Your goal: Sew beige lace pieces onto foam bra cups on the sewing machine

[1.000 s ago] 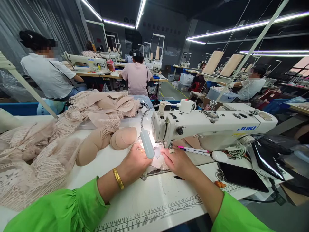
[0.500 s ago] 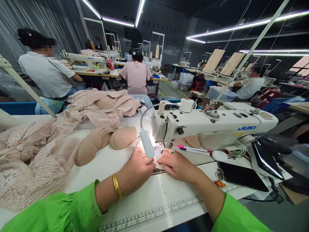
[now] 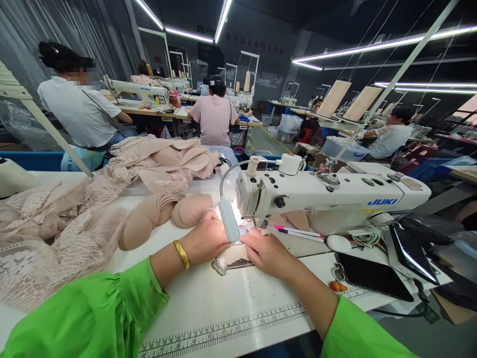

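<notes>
Both hands work close to the needle end of a white JUKI sewing machine (image 3: 328, 194). My left hand (image 3: 208, 239), with a gold bracelet, is closed on the pale beige fabric (image 3: 234, 253); its fingertips are partly behind the grey lamp head (image 3: 229, 219). From the right, my right hand (image 3: 270, 251) pinches the same fabric just below the presser foot area, fingers bent. The lamp light and the fingers hide most of the fabric and the needle. A crumpled greyish edge shows under the left fingers.
Stacked beige bra cups (image 3: 192, 210) and a heap of beige lace pieces (image 3: 160, 164) lie to the left. At right are pens (image 3: 298, 232), a white round case (image 3: 339, 242), a phone (image 3: 374, 275) and keys (image 3: 338, 272). Co-workers sit at machines beyond.
My left hand has moved slightly left and up, and the right hand slightly up. More of the pale fabric now shows below them. The view has shifted a little.
</notes>
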Motion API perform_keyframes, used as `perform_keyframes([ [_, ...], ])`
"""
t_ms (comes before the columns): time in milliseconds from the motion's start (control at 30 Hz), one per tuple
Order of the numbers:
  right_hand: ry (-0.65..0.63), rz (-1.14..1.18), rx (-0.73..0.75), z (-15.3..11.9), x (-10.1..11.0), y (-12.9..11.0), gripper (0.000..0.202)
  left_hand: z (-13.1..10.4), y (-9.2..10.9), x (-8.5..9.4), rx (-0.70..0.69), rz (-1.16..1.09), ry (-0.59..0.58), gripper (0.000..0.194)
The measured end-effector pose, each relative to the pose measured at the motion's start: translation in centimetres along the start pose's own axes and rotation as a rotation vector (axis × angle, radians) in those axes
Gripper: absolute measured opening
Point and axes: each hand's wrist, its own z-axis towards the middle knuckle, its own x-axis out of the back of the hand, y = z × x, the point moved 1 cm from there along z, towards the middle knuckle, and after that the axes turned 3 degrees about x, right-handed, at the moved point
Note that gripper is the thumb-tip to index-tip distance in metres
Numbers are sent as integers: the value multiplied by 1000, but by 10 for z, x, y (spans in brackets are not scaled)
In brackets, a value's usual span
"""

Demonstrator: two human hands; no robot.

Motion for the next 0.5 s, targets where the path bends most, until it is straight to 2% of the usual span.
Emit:
perform_keyframes([
  [133, 5, -8, 2, 0, -3, 1, 24, 8, -10, 3, 5, -25, -96, 17],
  [233, 19, -35, 1, 0, -4, 2, 22, 9, -4, 0, 75, 65, -108, 18],
  [300, 18, -47, 7, -1, -5, 2, 21, 0, 13, -1, 136, 184, -130, 15],
  [400, 11, -41, 15, -4, -5, 1, 22, -28, 56, 5, 126, 284, -208, 7],
  [500, -10, -24, -6, -10, -8, 2, 25, -64, 97, 22, 90, 174, -265, 25],
])
